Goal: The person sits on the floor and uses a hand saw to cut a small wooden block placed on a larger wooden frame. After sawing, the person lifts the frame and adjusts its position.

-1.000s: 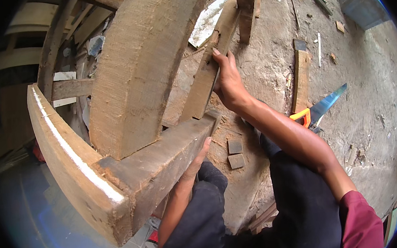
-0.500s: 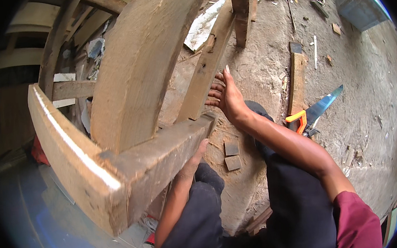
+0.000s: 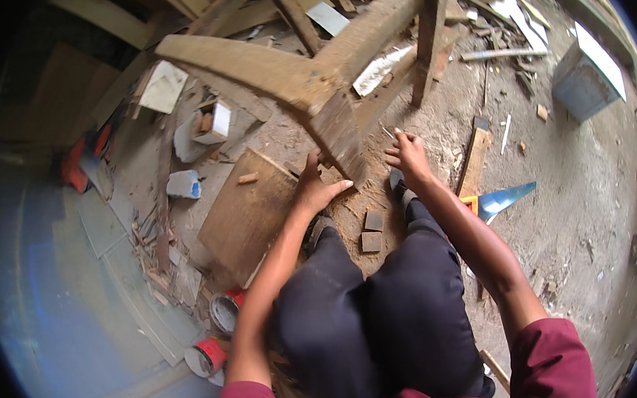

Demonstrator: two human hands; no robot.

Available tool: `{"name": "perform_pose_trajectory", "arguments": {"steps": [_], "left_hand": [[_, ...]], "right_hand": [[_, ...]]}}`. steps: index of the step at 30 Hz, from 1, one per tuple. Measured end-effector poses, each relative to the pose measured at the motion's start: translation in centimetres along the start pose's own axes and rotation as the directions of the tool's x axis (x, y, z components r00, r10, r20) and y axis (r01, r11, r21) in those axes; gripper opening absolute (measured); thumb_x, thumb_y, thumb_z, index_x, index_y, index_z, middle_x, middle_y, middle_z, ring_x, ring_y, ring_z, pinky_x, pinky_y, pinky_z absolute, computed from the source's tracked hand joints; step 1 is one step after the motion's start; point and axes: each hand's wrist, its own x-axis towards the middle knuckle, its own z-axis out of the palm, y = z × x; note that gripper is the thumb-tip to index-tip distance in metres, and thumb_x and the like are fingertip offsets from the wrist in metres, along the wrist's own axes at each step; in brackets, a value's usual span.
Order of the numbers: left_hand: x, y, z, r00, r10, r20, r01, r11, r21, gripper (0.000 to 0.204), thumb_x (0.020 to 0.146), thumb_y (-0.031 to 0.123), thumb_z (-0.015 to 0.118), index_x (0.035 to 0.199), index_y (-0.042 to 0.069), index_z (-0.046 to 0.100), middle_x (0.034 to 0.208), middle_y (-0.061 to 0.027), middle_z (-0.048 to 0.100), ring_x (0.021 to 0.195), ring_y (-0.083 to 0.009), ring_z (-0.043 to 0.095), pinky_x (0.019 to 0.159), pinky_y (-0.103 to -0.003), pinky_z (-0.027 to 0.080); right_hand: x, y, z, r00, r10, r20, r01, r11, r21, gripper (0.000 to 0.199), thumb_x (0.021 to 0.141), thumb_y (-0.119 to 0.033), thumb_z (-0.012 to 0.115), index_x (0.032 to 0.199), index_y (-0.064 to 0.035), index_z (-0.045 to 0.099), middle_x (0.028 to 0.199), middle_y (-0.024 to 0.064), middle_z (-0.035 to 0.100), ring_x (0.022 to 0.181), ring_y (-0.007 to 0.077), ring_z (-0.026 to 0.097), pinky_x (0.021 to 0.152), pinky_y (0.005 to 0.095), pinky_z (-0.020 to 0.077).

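A rough wooden furniture frame (image 3: 271, 72), slightly smeared by motion, stands tilted in front of me. Its near block-like end (image 3: 334, 134) slants down between my two hands. My left hand (image 3: 316, 188) is beside that end's lower corner, fingers apart and thumb stretched toward it; whether the thumb touches the wood I cannot tell. To the right of the frame, my right hand (image 3: 409, 158) has loosely bent, parted fingers, apart from the wood. Two small square wooden blocks (image 3: 371, 231) lie on the ground between my feet.
A handsaw (image 3: 508, 199) with an orange-yellow handle lies at right, beside a wooden strip (image 3: 475, 158). A brown board (image 3: 248, 208) and red cans (image 3: 206, 356) are at left. A grey box (image 3: 586, 77) stands far right. Wood scraps (image 3: 483, 6) litter the back.
The frame has shifted away from me and turned, and appears smaller. My left hand has come out from beside its beam into fuller view. My right hand is lower, its fingers more bent.
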Motion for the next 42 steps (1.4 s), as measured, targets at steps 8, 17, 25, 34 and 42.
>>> {"name": "perform_pose_trajectory", "arguments": {"steps": [8,17,25,34,42], "left_hand": [[1.4,2.1,-15.0,0.86,-0.416,0.295,0.104,0.709,0.697,0.073,0.068,0.04,0.083,0.126,0.003,0.06,0.123,-0.0175,0.064,0.114,-0.0311,0.061,0.096,-0.039,0.048],[-2.8,20.6,-20.5,0.917,-0.398,-0.026,0.22,0.45,0.866,0.062,0.07,0.043,0.083,0.118,0.006,0.068,0.12,-0.0118,0.068,0.108,-0.0293,0.065,0.088,-0.043,0.052],[-1.4,21.1,-16.3,0.868,-0.493,0.056,0.246,0.525,0.815,0.065,0.074,0.049,0.078,0.121,0.006,0.066,0.124,-0.0132,0.065,0.11,-0.0297,0.063,0.091,-0.044,0.051],[-2.2,11.1,-14.2,0.88,-0.452,0.144,0.157,0.565,0.81,0.075,0.075,0.057,0.075,0.127,0.004,0.062,0.131,-0.0161,0.06,0.109,-0.0306,0.064,0.09,-0.043,0.051],[1.3,7.6,-12.5,0.908,-0.371,0.196,0.232,0.832,0.503,0.135,0.05,0.067,0.086,0.149,-0.002,0.026,0.151,-0.0252,0.035,0.14,-0.0347,0.036,0.116,-0.037,0.031]], "right_hand": [[-4.4,-9.3,-4.1,0.966,-0.088,0.243,0.126,0.981,-0.146,0.054,0.095,-0.036,0.058,0.133,0.0003,0.046,0.127,0.0222,0.053,0.1,0.0301,0.065,0.08,0.0411,0.0552],[-12.9,-20.7,-3.5,0.843,-0.112,0.526,0.507,0.491,-0.708,0.046,0.095,-0.044,0.059,0.12,-0.0054,0.059,0.094,0.0051,0.067,0.08,0.0155,0.066,0.07,0.0313,0.0531],[-9.2,-24.0,-4.5,0.668,-0.159,0.727,0.531,-0.582,-0.616,0.052,0.086,-0.05,0.064,0.104,-0.0011,0.064,0.102,0.0217,0.067,0.096,0.0387,0.065,0.083,0.0457,0.051],[-9.9,-21.2,-2.9,0.843,0.027,0.537,0.522,-0.284,-0.804,0.035,0.09,-0.041,0.062,0.112,-0.0133,0.068,0.079,0.0113,0.068,0.073,0.0234,0.068,0.066,0.0366,0.054],[-0.6,-24.9,-7.1,0.847,-0.193,0.495,0.37,-0.455,-0.81,0.046,0.086,-0.046,0.066,0.087,-0.0003,0.07,0.087,0.0185,0.068,0.082,0.0314,0.067,0.076,0.0427,0.051]]}}
